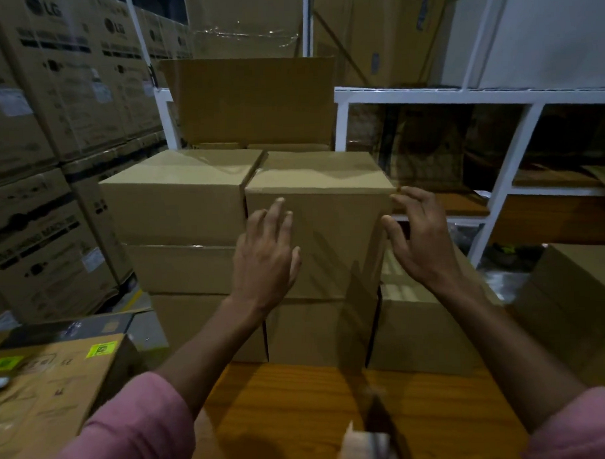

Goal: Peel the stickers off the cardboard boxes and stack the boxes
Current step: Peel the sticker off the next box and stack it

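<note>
Boxes were the whole business here, and nearest of all lay the wooden tabletop (300, 401), with a pale roll of what looked like tape (365, 447) at its near edge, too blurred to be sure. To the left sat a printed box (52, 385) bearing two bright green stickers (101, 349). Both pink-sleeved arms reached forward over the tabletop. The left hand (264, 261) was spread with straight fingers against the front face of the top box (328, 221), though actual contact could not be told. The right hand (421, 239) hovered at that box's right front corner, fingers loosely bent and grasping nothing. The top box stood directly ahead of both hands, crowning the right-hand stack, just beside a second stack (180, 213) of plain boxes. Neither hand was clearly nearer; they flanked its front face, so a two-handed hold looked the likely need. No sticker showed on it. Behind rose a white shelf (461, 96) and more cartons.
</note>
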{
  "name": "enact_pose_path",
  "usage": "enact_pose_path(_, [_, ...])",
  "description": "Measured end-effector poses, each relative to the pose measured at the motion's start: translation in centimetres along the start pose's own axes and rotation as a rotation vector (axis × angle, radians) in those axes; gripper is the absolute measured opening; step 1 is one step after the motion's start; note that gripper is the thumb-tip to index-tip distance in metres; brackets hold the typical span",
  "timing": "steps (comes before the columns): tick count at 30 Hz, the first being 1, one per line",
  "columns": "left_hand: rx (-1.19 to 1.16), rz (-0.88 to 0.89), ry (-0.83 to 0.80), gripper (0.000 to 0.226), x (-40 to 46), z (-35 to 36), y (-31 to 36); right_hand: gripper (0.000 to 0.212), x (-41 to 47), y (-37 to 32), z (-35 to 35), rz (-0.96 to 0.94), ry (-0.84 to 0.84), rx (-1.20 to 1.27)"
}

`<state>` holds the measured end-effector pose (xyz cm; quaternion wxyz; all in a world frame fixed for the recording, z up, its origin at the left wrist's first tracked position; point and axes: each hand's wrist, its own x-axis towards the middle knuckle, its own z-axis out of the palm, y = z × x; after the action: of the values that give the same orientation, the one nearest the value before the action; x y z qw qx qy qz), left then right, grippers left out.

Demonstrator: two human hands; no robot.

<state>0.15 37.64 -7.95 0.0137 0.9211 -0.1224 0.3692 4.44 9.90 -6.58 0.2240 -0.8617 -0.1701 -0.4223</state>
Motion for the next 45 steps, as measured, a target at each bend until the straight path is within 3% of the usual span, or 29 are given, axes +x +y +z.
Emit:
enact_pose_path(9, [-0.169,0.237,-0.066,0.063,-2.7,1.6,9.3,0.037,-7.5,3.3,-4.3,0.16,-0.023,-0.072])
enact_pose_path(18, [-0.26,0.409,-0.276,0.072,-2.8,5.3,22.7,0.032,-14.1,11.9,-10.6,0.354,-0.062,-0.156])
enact_pose_path(35, [-0.368,0.532,-0.51,0.077,5.6,15.4,48.2,0.029,-19.8,38.9,-22.0,0.662,-0.151,-0.287])
enact_pose_path(40, [-0.38,0.562,-0.578,0.08,7.4,17.8,53.2,0.036,-19.8,44.8,-22.4,0.655,-0.354,-0.38])
enact_pose_path(45, [-0.416,0.556,-0.616,0.098,9.4,20.6,57.3,0.077,-18.9,48.1,-22.4,0.721,-0.663,-0.458])
